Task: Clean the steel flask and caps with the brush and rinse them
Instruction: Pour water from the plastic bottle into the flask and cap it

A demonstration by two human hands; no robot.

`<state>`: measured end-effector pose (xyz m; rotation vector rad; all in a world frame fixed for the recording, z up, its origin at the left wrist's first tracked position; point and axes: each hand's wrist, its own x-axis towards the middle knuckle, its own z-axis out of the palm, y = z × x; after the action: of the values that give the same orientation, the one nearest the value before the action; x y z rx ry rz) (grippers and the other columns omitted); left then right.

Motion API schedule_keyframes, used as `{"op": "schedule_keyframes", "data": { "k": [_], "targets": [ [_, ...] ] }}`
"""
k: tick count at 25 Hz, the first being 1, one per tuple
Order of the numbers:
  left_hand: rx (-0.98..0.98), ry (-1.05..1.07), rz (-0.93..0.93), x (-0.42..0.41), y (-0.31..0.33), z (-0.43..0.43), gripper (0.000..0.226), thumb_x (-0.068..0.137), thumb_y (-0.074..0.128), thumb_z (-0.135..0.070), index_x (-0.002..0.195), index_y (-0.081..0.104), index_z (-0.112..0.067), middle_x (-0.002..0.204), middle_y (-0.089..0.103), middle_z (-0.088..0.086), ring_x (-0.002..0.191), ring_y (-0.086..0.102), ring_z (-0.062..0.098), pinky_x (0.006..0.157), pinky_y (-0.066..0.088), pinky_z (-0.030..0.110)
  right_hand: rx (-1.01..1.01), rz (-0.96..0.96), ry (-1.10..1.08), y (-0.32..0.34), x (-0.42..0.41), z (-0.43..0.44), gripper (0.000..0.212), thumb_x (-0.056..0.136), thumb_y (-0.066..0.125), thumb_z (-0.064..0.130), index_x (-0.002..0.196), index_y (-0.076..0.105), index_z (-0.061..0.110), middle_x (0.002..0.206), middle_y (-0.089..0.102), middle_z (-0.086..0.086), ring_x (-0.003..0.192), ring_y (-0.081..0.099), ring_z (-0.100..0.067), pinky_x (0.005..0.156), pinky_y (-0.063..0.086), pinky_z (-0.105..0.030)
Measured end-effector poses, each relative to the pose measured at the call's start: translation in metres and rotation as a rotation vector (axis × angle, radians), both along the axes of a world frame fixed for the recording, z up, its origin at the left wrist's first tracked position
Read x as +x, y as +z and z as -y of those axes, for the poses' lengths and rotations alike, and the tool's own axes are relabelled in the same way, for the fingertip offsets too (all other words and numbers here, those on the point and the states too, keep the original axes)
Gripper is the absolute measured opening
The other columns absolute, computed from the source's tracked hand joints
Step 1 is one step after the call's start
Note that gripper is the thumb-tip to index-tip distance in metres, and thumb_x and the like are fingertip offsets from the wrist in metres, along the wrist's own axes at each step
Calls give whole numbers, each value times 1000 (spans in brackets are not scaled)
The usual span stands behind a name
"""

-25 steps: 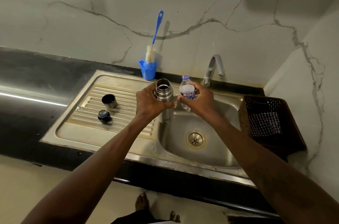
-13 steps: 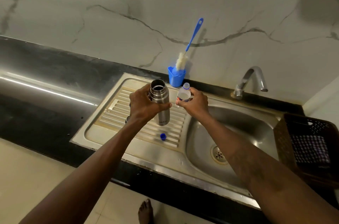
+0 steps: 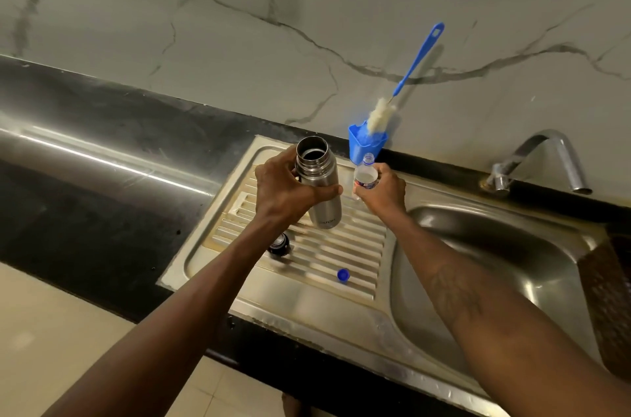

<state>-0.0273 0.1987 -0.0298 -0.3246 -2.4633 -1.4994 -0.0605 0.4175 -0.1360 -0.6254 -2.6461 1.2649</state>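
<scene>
Head view: both hands (image 3: 283, 191) worked over the ribbed drainboard (image 3: 307, 297).
Flask: steel flask (image 3: 319, 184) stood upright and uncapped over the drainboard; whether its base touched could not be told.
Left hand: fingers curled round the flask's body.
Right hand (image 3: 382, 193): fingers wrapped round a small plastic bottle (image 3: 366, 174), just right of the flask.
Caps: black cap (image 3: 279, 244) lay on the drainboard beside the left forearm; blue bottle cap (image 3: 343, 275) lay nearer the front.
Brush (image 3: 406, 82): leaned in a blue holder (image 3: 367, 143) at the wall.
</scene>
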Motion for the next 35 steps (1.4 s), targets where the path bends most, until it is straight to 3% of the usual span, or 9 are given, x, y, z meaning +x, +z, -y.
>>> {"op": "schedule_keyframes", "data": {
  "k": [3,10,15,17,21,23,28,32,35],
  "targets": [
    [-9,-10,-23,-7,-2,3,67,47,90,-57,107,67,-41,93,69,-29,91,72,7,84,62,40,-13,2,-6,-3,-12,0,55,83,84,32,131,59,22,127,65,-5,120,53,-25,87,35,-26],
    [0,-30,-9,-18,-7,4,66,53,102,-33,110,68,-38,92,67,-31,91,71,7,84,62,38,-26,31,-47,-11,-30,-3,66,79,88,31,136,57,20,133,64,-5,126,53,-27,92,38,-26],
    [-3,-68,-6,-19,-11,3,69,55,102,-35,116,72,-31,96,70,-25,93,72,4,85,61,30,-43,130,-97,-13,-22,-5,104,68,95,36,154,39,18,145,57,-6,139,47,-28,112,43,-41],
    [0,-84,-18,-16,-10,3,69,55,101,-35,116,70,-34,96,70,-26,92,71,2,84,60,25,-50,111,-140,-10,-12,0,98,70,94,36,151,41,20,145,56,-6,136,49,-27,109,46,-41],
    [15,-109,-30,-7,-2,6,70,53,99,-39,115,68,-38,92,68,-31,89,69,-5,79,56,14,-57,30,-182,-6,17,19,70,73,91,32,134,60,18,127,69,-4,112,67,-21,94,53,-32],
    [11,-117,-34,-3,1,11,71,51,96,-47,116,70,-36,93,70,-29,90,71,0,81,58,19,-67,-2,-133,-4,32,29,60,76,88,30,129,65,16,121,71,-4,107,69,-19,90,54,-29],
    [4,-105,-49,6,6,25,73,53,102,-33,119,74,-22,98,74,-17,92,71,-2,85,60,24,-81,-69,-44,5,56,51,49,76,88,33,119,69,19,109,73,0,99,69,-14,94,58,-38],
    [9,-92,-55,16,11,39,77,49,95,-51,118,73,-24,101,77,-11,94,74,7,85,63,36,-114,-87,19,18,65,67,45,77,89,30,116,70,17,103,72,2,93,70,-10,84,56,-24],
    [-5,-38,-54,26,15,55,81,46,90,-60,117,73,-25,102,77,-11,94,73,6,85,63,36,-140,-78,119,25,72,82,34,79,89,26,108,72,18,93,72,7,83,71,-5,75,55,-16]
  ]
}}
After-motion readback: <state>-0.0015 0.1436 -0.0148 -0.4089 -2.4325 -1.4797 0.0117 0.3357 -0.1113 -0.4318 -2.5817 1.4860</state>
